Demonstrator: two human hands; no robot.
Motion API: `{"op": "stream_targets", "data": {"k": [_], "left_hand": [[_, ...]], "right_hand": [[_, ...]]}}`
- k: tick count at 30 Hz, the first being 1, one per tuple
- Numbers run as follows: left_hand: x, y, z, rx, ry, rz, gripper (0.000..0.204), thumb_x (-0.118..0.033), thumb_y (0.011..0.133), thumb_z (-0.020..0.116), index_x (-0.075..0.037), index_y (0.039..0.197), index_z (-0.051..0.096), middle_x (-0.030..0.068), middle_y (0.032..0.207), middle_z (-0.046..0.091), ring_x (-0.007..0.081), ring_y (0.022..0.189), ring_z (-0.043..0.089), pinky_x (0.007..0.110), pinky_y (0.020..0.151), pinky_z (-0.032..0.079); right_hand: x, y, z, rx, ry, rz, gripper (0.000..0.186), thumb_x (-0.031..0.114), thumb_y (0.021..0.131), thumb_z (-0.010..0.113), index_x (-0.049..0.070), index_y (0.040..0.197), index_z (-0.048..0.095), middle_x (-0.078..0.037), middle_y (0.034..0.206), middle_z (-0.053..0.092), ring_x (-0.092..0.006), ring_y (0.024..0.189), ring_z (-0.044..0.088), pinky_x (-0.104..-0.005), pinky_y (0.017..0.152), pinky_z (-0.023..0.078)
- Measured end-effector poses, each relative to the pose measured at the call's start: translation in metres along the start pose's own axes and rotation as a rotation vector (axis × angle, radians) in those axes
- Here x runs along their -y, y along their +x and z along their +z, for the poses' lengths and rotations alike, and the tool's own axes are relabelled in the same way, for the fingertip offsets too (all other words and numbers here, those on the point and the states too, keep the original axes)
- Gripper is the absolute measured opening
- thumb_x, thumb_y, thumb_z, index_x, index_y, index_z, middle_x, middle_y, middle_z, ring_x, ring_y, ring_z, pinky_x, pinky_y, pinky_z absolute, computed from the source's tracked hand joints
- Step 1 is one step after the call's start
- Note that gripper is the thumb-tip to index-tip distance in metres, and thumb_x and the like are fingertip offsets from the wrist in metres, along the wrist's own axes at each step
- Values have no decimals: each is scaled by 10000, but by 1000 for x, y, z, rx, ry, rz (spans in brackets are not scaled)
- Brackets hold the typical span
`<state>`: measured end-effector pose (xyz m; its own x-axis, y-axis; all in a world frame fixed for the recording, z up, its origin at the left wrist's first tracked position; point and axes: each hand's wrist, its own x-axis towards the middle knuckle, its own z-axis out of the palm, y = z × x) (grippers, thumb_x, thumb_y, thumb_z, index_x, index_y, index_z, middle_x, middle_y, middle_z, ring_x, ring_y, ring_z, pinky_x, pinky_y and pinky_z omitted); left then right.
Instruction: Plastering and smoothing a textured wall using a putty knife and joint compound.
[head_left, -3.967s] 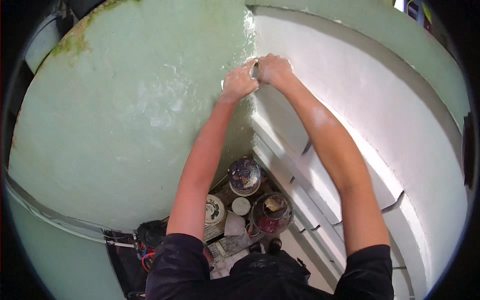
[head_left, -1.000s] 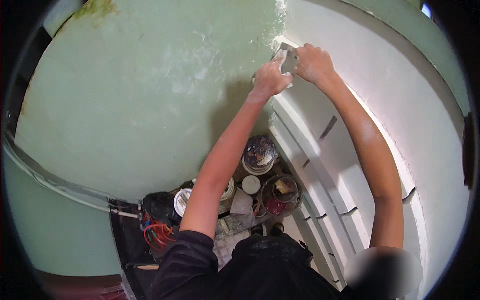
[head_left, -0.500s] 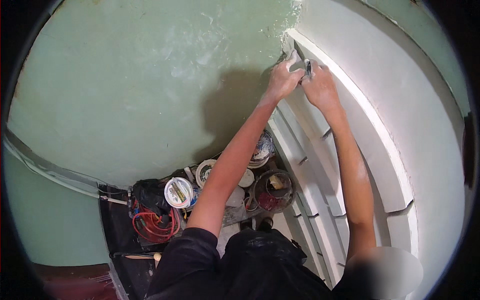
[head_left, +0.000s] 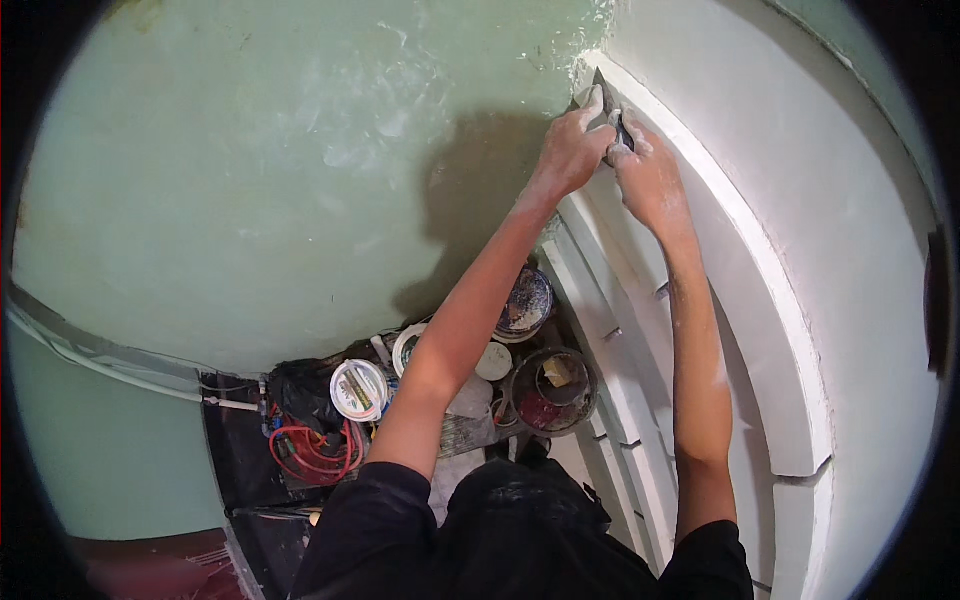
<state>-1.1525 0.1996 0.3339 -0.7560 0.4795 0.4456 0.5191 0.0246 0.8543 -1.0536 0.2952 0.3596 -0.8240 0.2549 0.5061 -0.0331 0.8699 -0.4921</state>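
Both arms stretch up to the corner where the green wall (head_left: pixel 300 180) meets the stepped white moulding (head_left: pixel 745 215). My right hand (head_left: pixel 652 185), dusted white, is closed round the dark handle of a putty knife (head_left: pixel 628 128). Just left of it and almost touching, my left hand (head_left: pixel 568 152) pinches a flat grey scraper (head_left: pixel 597 124) between thumb and fingers; most of that tool is hidden. A dark pointed blade (head_left: pixel 605 88) shows above the fingers, against the top ledge of the moulding. Which of the two tools it belongs to is hard to see.
Below my arms stand a white-lidded tub (head_left: pixel 358 390), a splattered paint bucket (head_left: pixel 525 303) and a dark bucket (head_left: pixel 553 392) with a yellowish block inside. A red hose (head_left: pixel 310 450) lies coiled beside a black bag (head_left: pixel 305 390). White ledges run down at the right.
Both hands have shifted slightly right, and the view has moved a little. The dark blade now shows more clearly above the left fingers. The right hand has turned, exposing more of the handle.
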Motion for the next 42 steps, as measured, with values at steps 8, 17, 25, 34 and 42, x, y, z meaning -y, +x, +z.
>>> {"op": "stream_targets", "data": {"k": [8,17,25,34,42], "left_hand": [[28,20,-9,-3,236,217,526,-349,775,509,73,1079,588,336,1006,592,475,1002,565,469,897,432],[59,43,-12,-105,444,373,251,-282,856,553,-51,844,650,187,856,651,358,767,612,408,695,482],[24,14,1,22,249,200,475,-360,781,541,12,1056,652,299,1049,628,419,1017,611,445,886,461],[18,14,5,-56,121,45,529,-336,767,537,35,1130,638,341,1095,597,444,1067,573,443,939,443],[23,20,-20,15,360,431,168,-133,804,497,15,820,575,262,877,594,463,829,563,481,704,449]], "right_hand": [[19,15,3,11,112,56,393,176,868,471,-36,1184,569,-296,1179,575,-431,1118,536,-447,961,415],[11,36,14,10,100,-59,366,134,840,436,-59,1129,551,-318,1052,614,-501,1013,569,-525,923,438],[6,1,6,-36,152,108,331,187,852,497,-52,1068,574,-240,1045,621,-371,876,631,-424,751,516],[10,-3,-19,209,887,430,340,176,896,482,-17,1169,547,-68,810,522,-119,541,513,-294,502,508],[24,5,7,67,737,406,353,195,915,508,-2,1202,569,-121,802,598,-181,535,572,-339,473,472]]}}
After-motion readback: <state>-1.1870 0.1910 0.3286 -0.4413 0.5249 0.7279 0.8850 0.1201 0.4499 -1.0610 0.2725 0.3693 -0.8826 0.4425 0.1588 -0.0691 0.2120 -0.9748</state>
